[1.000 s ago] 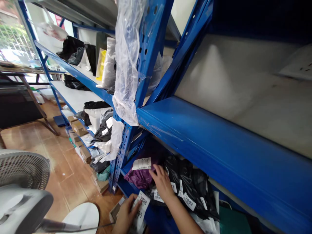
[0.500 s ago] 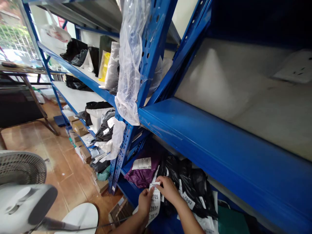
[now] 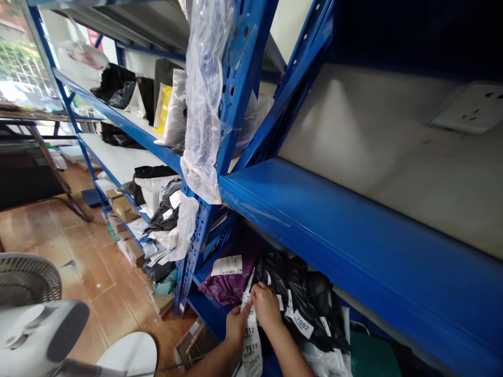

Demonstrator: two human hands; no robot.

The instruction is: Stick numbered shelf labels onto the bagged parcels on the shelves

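Pinching the label strip (image 3: 252, 346) by its far end, my left hand (image 3: 236, 325) and right hand (image 3: 266, 305) both closed, I have it hanging nearward between them.

The label strip (image 3: 252, 346) is white, with black numbers printed on it. The parcel (image 3: 223, 289) is of purple colour and carries a white sticker (image 3: 227, 265) (also with black print). The bags (image 3: 297, 288) are black, their tags (image 3: 303, 323) white. The shelf (image 3: 334, 220) is blue, the floor (image 3: 118, 298) orange-brown with pale lines.
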